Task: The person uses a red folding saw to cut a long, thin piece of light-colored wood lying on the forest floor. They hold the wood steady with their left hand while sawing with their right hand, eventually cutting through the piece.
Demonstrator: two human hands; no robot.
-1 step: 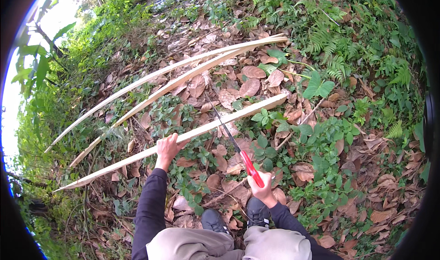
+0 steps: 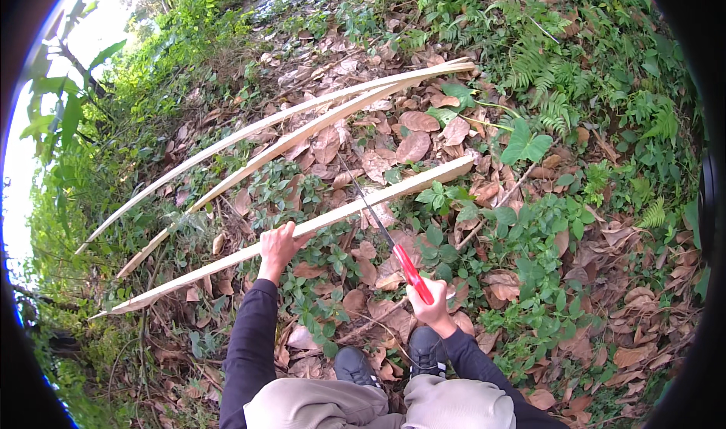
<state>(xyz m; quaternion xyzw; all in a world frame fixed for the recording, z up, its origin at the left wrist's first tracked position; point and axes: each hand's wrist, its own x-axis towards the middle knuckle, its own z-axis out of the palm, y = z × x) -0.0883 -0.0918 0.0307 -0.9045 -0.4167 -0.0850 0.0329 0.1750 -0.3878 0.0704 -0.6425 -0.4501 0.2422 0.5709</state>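
A long pale wooden plank lies slantwise in front of me, with its tapered end at the left. My left hand is closed on its near edge, left of the middle. In my right hand is a hand saw, gripped by its red handle. The saw's thin dark blade crosses the plank to the right of my left hand, its tip pointing away from me. How deep the blade sits in the wood, if at all, I cannot tell.
Beyond the plank lie two more long pale wooden strips, meeting at their right ends. Dry brown leaves, low green plants and ferns cover the ground. A thin stick lies at the right. My shoes stand close below the saw.
My right hand and the saw have shifted very slightly away from me. My left hand stays on the plank.
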